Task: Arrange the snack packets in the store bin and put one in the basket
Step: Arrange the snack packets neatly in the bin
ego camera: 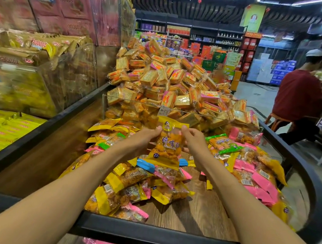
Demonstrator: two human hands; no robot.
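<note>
Both hands reach out over the store bin (310, 190), a dark-railed display with a wood-grain floor. Between them they hold one yellow snack packet (168, 143) upright above the loose heap of packets (128, 182). The left hand (144, 138) grips the packet's left edge, its fingers (158, 130) curled onto the upper left corner. The right hand (195, 141) grips the right edge, its fingers (185, 129) pinched on the upper right corner just under the yellow top seal. The packet hangs between the two hands, its clear middle showing orange snack pieces and its lower yellow seal hanging free above the heap.

The heap spreads over the near and right parts of the bin, with yellow, pink, green and blue packets lying mixed. Beyond a clear divider (178, 109) at the far side rises a mound of gold-wrapped packets (171, 78). At far right a person in a red top (299, 96) sits on a stool.
</note>
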